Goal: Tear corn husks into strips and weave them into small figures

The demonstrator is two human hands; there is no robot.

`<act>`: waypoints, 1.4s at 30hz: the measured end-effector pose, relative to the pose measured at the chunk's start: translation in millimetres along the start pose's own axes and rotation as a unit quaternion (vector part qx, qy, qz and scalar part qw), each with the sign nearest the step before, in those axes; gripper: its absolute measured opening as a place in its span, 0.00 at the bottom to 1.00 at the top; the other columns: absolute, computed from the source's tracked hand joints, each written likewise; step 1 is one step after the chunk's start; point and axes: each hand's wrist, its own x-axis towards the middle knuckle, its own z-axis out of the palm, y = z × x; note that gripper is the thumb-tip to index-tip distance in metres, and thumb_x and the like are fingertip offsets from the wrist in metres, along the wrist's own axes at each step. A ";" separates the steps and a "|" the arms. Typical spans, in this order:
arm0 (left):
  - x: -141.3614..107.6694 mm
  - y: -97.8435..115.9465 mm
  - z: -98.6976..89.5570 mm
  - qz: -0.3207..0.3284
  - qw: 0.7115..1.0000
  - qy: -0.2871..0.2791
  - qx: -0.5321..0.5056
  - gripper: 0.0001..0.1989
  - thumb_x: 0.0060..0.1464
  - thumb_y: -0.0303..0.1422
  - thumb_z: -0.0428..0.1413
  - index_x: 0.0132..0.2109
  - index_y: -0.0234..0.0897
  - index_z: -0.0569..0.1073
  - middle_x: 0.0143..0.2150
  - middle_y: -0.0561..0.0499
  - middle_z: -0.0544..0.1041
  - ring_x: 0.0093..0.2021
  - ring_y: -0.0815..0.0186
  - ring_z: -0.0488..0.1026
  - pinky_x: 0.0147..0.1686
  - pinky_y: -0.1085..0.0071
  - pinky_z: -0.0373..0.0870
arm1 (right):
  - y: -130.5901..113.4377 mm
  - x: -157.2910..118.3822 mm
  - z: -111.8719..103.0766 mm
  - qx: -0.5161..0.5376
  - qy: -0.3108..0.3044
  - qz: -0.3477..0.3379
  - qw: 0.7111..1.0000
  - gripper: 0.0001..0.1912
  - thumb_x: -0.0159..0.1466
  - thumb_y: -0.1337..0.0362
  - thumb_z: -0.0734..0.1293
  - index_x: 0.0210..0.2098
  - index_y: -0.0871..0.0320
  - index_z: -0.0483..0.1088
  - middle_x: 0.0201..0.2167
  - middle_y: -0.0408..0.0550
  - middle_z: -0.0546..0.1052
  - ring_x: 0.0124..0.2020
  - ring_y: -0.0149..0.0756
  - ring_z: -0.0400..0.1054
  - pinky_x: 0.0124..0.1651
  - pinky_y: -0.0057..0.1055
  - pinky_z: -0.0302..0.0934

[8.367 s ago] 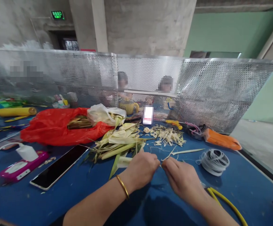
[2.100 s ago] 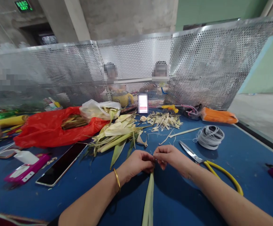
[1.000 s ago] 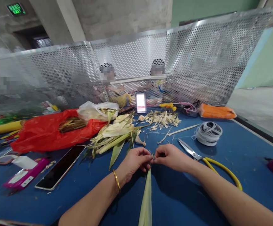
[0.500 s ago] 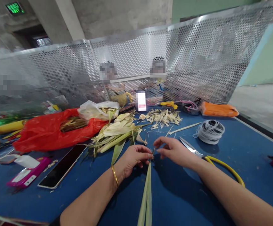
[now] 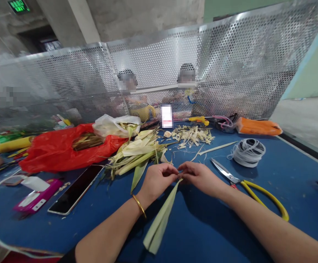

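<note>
Right there, in front of the heap of cream and green husks (image 5: pixel 137 149), both bare hands came together! The left hand (image 5: pixel 159 180), a gold bangle (image 5: pixel 139 206) round its wrist, pinched the narrow tip of a long, pale green folded husk strip (image 5: pixel 161 219), and the right hand (image 5: pixel 201 179) met it there, fingertips closed at that same tip. The strip ran from the pinch down toward the person and a little left, its broad end well below the fingers, nearer the person than the heap. Just where each fingertip pressed was too small to tell.

Left of the heap sprawled a red plastic bag (image 5: pixel 49 149) with brown dry stalks (image 5: pixel 87 141) in its opening; nearer the person and left of the heap lay a black-screened phone (image 5: pixel 76 190). Over to the heap's right: pale shredded scraps (image 5: pixel 193 135), then open scissors with yellow handles (image 5: pixel 268 193), and beyond them a round bundle of white cord (image 5: pixel 248 152)!
</note>
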 end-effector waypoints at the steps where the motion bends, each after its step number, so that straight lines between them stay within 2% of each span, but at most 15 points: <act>1: -1.3 -0.1 0.5 0.036 0.998 0.008 0.043 0.03 0.47 0.29 0.58 0.31 0.38 0.77 0.30 0.52 0.78 0.31 0.67 0.73 0.34 0.73 0.67 | 1.1 0.6 0.5 0.010 0.006 0.002 1.000 0.06 0.58 0.67 0.64 0.36 0.57 0.69 0.30 0.43 0.77 0.32 0.34 0.73 0.37 0.31 0.67; 4: -5.3 -0.7 2.5 0.118 0.980 0.026 0.161 0.08 0.50 0.28 0.55 0.33 0.41 0.78 0.33 0.52 0.79 0.34 0.64 0.74 0.39 0.71 0.67 | 4.9 2.5 1.4 0.027 0.020 -0.010 0.999 0.06 0.57 0.66 0.65 0.36 0.57 0.69 0.29 0.43 0.77 0.31 0.34 0.73 0.37 0.32 0.68; 6: -7.1 -1.0 4.3 0.142 0.970 0.040 0.195 0.08 0.50 0.28 0.55 0.35 0.42 0.79 0.35 0.50 0.80 0.36 0.63 0.74 0.42 0.70 0.66 | 6.9 3.3 1.6 0.031 0.031 -0.019 0.999 0.07 0.56 0.65 0.66 0.35 0.57 0.69 0.30 0.44 0.77 0.31 0.35 0.74 0.37 0.33 0.68; 11: -8.1 -2.1 7.9 0.139 0.969 0.084 0.186 0.08 0.53 0.31 0.54 0.35 0.43 0.79 0.36 0.49 0.80 0.37 0.61 0.74 0.42 0.69 0.65 | 7.7 3.4 1.7 0.065 0.037 -0.009 0.997 0.09 0.53 0.63 0.68 0.35 0.57 0.72 0.29 0.43 0.78 0.31 0.36 0.74 0.39 0.34 0.69; 15: -8.1 -3.0 8.7 0.172 0.962 0.083 0.196 0.09 0.54 0.31 0.53 0.35 0.42 0.79 0.36 0.48 0.79 0.37 0.63 0.74 0.41 0.70 0.66 | 4.3 1.7 2.7 0.067 0.035 -0.006 0.997 0.10 0.52 0.61 0.69 0.33 0.58 0.75 0.29 0.43 0.78 0.31 0.35 0.73 0.39 0.33 0.67; 20: -7.9 -3.6 9.8 0.205 0.955 0.084 0.198 0.09 0.56 0.30 0.53 0.35 0.41 0.78 0.36 0.48 0.78 0.38 0.64 0.73 0.41 0.71 0.66 | 0.9 0.0 4.4 0.062 0.037 0.002 0.997 0.07 0.50 0.63 0.68 0.27 0.57 0.75 0.23 0.41 0.75 0.26 0.32 0.68 0.34 0.29 0.63; 24: -7.1 -2.8 10.1 0.187 0.961 0.088 0.186 0.07 0.55 0.31 0.54 0.34 0.39 0.77 0.35 0.49 0.78 0.36 0.66 0.73 0.39 0.72 0.67 | 0.2 -0.1 3.6 0.031 0.059 -0.002 0.998 0.05 0.51 0.64 0.67 0.24 0.59 0.72 0.19 0.38 0.70 0.23 0.28 0.63 0.29 0.26 0.59; 27: -5.8 -2.4 10.2 0.143 0.976 0.081 0.144 0.05 0.53 0.32 0.56 0.33 0.39 0.77 0.34 0.50 0.78 0.35 0.66 0.73 0.37 0.73 0.67 | -0.5 -0.3 2.8 -0.009 0.071 -0.022 0.997 0.06 0.53 0.63 0.65 0.23 0.58 0.69 0.18 0.38 0.68 0.22 0.27 0.61 0.27 0.25 0.56; 31: -2.5 -3.7 9.9 0.069 0.993 0.076 0.051 0.04 0.52 0.31 0.56 0.32 0.38 0.76 0.32 0.51 0.78 0.32 0.66 0.73 0.35 0.73 0.68 | -2.7 -0.7 2.7 -0.001 0.077 -0.010 0.997 0.06 0.56 0.63 0.64 0.24 0.58 0.66 0.20 0.40 0.71 0.24 0.30 0.65 0.29 0.26 0.58; 38: 0.9 -6.2 10.4 0.075 0.994 0.075 0.025 0.04 0.51 0.31 0.56 0.32 0.37 0.75 0.32 0.52 0.77 0.34 0.67 0.72 0.37 0.72 0.68 | -7.5 -3.3 4.2 -0.014 0.074 -0.005 0.997 0.06 0.57 0.64 0.63 0.24 0.57 0.65 0.21 0.40 0.72 0.25 0.31 0.67 0.30 0.27 0.58; 42: 2.7 -7.9 11.6 0.052 0.996 0.065 -0.025 0.06 0.52 0.34 0.55 0.32 0.36 0.73 0.29 0.53 0.74 0.28 0.69 0.70 0.29 0.73 0.68 | -7.3 -3.3 5.0 -0.004 0.077 -0.003 0.997 0.06 0.57 0.64 0.62 0.24 0.56 0.64 0.20 0.38 0.70 0.26 0.32 0.69 0.30 0.27 0.58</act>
